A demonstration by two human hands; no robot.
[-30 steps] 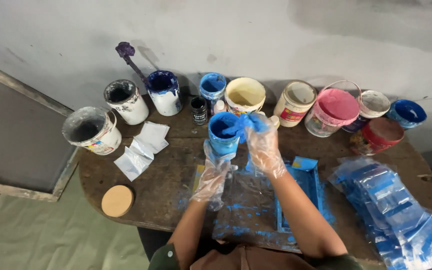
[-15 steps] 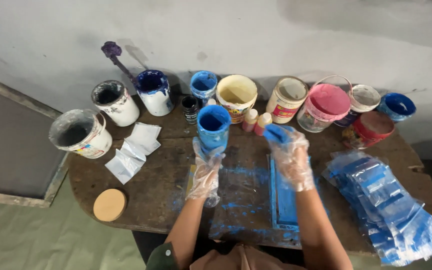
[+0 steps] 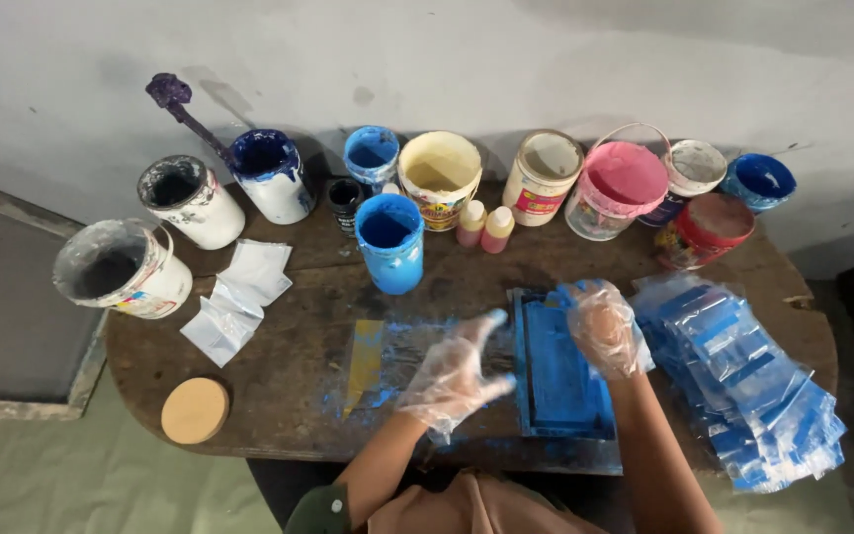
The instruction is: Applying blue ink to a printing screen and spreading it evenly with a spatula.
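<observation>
Both of my hands wear clear plastic gloves smeared with blue paint. My left hand (image 3: pixel 452 376) is spread, fingertips against the left edge of a flat blue tray (image 3: pixel 555 381) lying on the round wooden table (image 3: pixel 279 396). My right hand (image 3: pixel 600 326) is curled over the tray's upper right corner; whether something small is inside it is hidden. A blue paint tub (image 3: pixel 389 242) stands upright and untouched just beyond my left hand. A clear sheet with a yellow strip (image 3: pixel 368 361) lies left of the tray, amid blue smears.
Open paint tubs line the table's back: white (image 3: pixel 121 269), white (image 3: pixel 190 200), dark blue with a purple stick (image 3: pixel 271 173), cream (image 3: pixel 439 176), pink (image 3: pixel 617 188), red (image 3: pixel 706 229). Two small bottles (image 3: pixel 484 225), white paper scraps (image 3: pixel 239 297), a tan lid (image 3: pixel 195 409) and stacked blue-filled bags (image 3: pixel 743 386) also lie here.
My left hand set the blue tub down on the table and dropped to the tray's left edge. My right hand came down from the tub onto the tray's top corner.
</observation>
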